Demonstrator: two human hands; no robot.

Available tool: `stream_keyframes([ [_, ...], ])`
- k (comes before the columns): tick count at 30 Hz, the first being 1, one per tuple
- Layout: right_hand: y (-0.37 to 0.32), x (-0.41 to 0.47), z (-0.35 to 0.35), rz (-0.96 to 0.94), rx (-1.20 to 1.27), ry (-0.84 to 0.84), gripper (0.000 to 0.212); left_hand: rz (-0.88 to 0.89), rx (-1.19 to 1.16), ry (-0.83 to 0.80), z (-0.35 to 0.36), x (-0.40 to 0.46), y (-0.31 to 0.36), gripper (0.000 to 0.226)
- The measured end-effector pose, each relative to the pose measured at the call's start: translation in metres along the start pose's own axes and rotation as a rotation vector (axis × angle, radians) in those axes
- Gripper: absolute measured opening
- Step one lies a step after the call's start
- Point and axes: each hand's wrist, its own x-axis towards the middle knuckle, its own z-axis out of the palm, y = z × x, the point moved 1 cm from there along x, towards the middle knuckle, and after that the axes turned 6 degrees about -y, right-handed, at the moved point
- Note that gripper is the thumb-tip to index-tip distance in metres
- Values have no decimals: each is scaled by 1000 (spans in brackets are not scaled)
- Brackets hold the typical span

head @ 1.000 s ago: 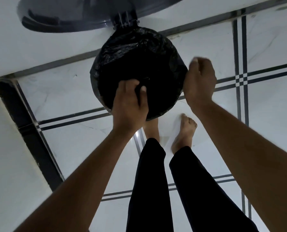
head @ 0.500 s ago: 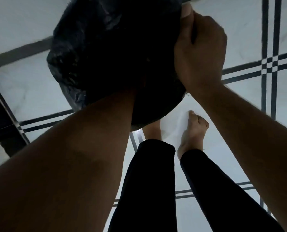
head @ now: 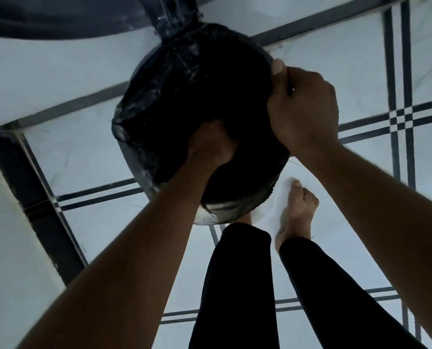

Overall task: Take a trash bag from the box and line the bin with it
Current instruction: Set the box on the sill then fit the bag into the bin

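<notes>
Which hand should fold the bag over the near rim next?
Probably left. The left hand is inside the trash bag, close to the near rim of the bin; the right hand grips the bag's right edge.

My arms are bare right up to the frame's edge, with no sleeves, watch or rings on my left hand (head: 211, 144) or right hand (head: 304, 109). I wear plain black trousers (head: 237, 285), and my feet (head: 298, 210) are bare.

Pale tiled floor (head: 336, 59) with dark stripes, bag-lined bin (head: 217, 215) standing on it, bare foot (head: 298, 210) apparently just beside
</notes>
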Motion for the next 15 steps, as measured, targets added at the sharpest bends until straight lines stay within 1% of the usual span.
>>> stream_keyframes([
  [1, -4, -1, -5, 28, -22, -45, 57, 60, -4, 61, -5, -19, 1, 35],
  [2, -7, -1, -11, 48, -42, -92, 55, 136, -30, 178, -11, -40, 2, 34],
  [4, -15, 1, -23, 61, -58, -159, 42, 284, -100, 491, -22, -78, 2, 30],
  [5, -20, 1, -29, 64, -53, -185, 36, 298, -115, 621, -25, -93, -2, 28],
  [6, -25, 1, -35, 51, -36, -201, 42, 277, -115, 726, -30, -107, -5, 33],
  [7, -32, 0, -41, 34, -9, -201, 51, 235, -120, 796, -35, -115, -9, 42],
  [8, -40, -1, -45, 13, 17, -189, 55, 174, -144, 823, -39, -118, -16, 51],
  [9, -48, -3, -47, -9, 41, -174, 54, 112, -184, 814, -41, -118, -21, 59],
  [11, -61, -5, -46, -64, 70, -179, 55, 13, -282, 738, -47, -112, -29, 70],
  [13, -72, -5, -42, -91, 69, -213, 59, -13, -354, 670, -54, -105, -31, 74],
  [15, -77, -5, -35, -105, 9, -253, 57, -1, -337, 641, -62, -97, -32, 74],
])
